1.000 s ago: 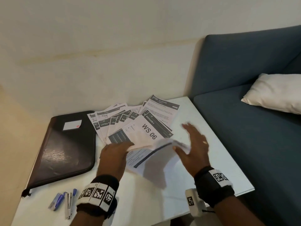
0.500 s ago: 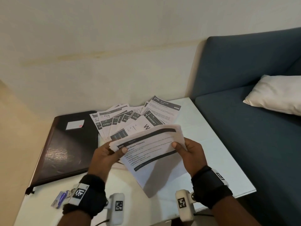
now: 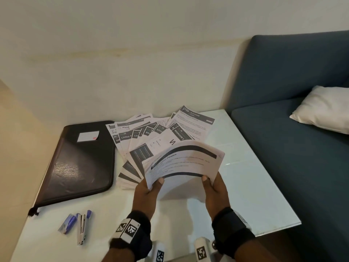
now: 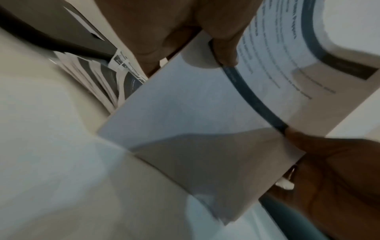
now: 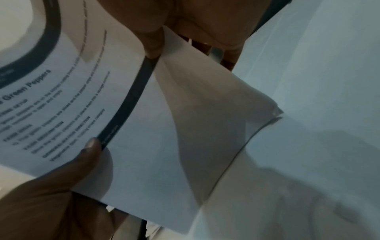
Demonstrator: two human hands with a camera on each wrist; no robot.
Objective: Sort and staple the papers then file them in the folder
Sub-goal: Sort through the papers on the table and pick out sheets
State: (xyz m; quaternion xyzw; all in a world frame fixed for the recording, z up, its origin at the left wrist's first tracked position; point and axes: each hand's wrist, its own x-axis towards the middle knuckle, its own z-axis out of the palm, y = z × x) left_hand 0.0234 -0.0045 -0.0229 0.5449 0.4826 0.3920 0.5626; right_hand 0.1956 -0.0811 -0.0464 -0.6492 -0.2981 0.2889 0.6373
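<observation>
I hold a small set of printed sheets (image 3: 181, 163) above the white table, its near edge bowed toward me. My left hand (image 3: 151, 188) pinches its left side with the thumb on top, and my right hand (image 3: 211, 186) pinches the right side. The same sheets (image 4: 205, 113) fill the left wrist view, and the sheets (image 5: 144, 146) in the right wrist view show a heading ending in "Green Peppers". A fan of several other printed papers (image 3: 151, 137) lies on the table behind. The dark zipped folder (image 3: 81, 163) lies flat at the left. A stapler (image 3: 81, 228) rests near the front left.
A small blue packet (image 3: 68, 223) lies beside the stapler. A blue sofa (image 3: 292, 138) with a white cushion (image 3: 324, 108) stands to the right of the white table (image 3: 255, 186). A cream wall rises behind the table.
My right hand, spread open over the papers a second ago, now pinches the sheets. Both hands lifted the set off the fan and drew it toward me and to the right.
</observation>
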